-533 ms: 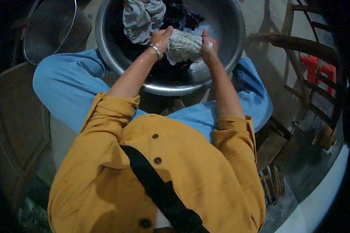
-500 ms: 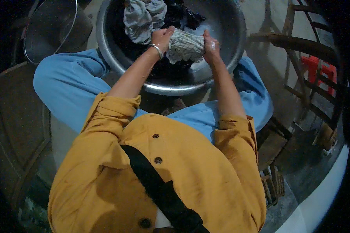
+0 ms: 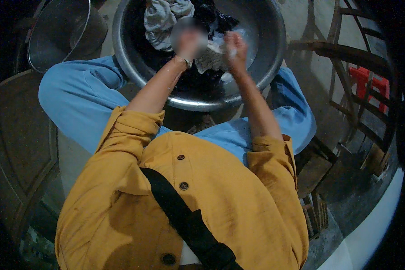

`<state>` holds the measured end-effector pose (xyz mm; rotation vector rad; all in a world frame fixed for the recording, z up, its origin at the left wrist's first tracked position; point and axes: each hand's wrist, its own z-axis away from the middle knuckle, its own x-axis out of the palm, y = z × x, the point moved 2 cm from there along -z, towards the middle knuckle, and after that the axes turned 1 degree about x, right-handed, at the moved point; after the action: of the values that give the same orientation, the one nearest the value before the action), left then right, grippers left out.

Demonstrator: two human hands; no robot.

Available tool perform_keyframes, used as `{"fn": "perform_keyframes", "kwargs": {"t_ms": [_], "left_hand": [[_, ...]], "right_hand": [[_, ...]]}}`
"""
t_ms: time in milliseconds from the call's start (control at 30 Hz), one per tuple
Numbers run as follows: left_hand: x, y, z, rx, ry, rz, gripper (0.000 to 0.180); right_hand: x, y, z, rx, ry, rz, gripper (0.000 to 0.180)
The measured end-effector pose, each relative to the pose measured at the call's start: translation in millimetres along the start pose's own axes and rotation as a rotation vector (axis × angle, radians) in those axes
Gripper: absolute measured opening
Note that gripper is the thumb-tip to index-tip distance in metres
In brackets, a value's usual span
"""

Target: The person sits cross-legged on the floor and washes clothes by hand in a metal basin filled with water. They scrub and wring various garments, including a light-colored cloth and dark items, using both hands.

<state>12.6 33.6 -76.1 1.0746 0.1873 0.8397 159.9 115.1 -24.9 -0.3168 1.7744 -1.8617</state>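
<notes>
The person's left hand [image 3: 189, 42] is above the large round basin of grey shiny metal [image 3: 207, 104], at the left end of a small pale cloth with a wrinkled surface [image 3: 210, 59]. This hand is covered by a round blur, so I cannot tell if its fingers are apart or clamped on something. A light-coloured bracelet [image 3: 187, 63] is around the left wrist. The right hand [image 3: 236, 51] is at the right end of the same pale cloth; its fingers are curled together and appear clamped on the edge of it. The pale cloth is therefore between the two hands, inside the outline of the basin.

To the left of the left hand, a crumpled greyish-white garment [image 3: 159, 27] lies in the basin, and near it there is a heap of black, wet-looking fabric [image 3: 207, 13].

The person wears a mustard-yellow buttoned shirt [image 3: 238, 198] with rolled sleeves, light blue trousers [image 3: 81, 94] and a black diagonal strap [image 3: 175, 202]. The bent knees are on both sides of the basin. At the upper left stands a grey bucket with a thin rim [image 3: 60, 36]. At the right are a dark brown wooden chair [image 3: 346, 51] and, behind its bars, a red object [image 3: 381, 86].
</notes>
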Motion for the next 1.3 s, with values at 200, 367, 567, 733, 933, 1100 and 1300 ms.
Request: {"fn": "perform_keyframes", "kwargs": {"t_ms": [200,367,567,733,933,1100,1300], "left_hand": [[60,6,61,-0.323,-0.251,0.308,0.035],[43,14,70,-0.487,-0.382,0.402,0.042],[32,15,30,-0.074,-0.282,-0.189,0.042],[11,57,24,0.36,-0.301,-0.534,0.036],[20,83,45,0.42,-0.501,-0.395,0.03],[18,97,49,0.525,-0.482,-0.549,0.03],[37,115,61,0.278,-0.606,-0.561,0.037]], "right_hand": [[34,-14,18,-0.533,-0.014,1.032,0.021],[50,-1,39,-0.583,0.036,0.858,0.017],[-11,-4,-9,-0.186,0.121,0.571,0.025],[-12,-25,1,0.258,-0.459,-0.071,0.031],[-7,-58,0,-0.134,-0.358,0.005,0.022],[-11,-80,0,-0.116,-0.401,-0.086,0.016],[-33,-100,6,-0.05,-0.404,-0.269,0.015]]}}
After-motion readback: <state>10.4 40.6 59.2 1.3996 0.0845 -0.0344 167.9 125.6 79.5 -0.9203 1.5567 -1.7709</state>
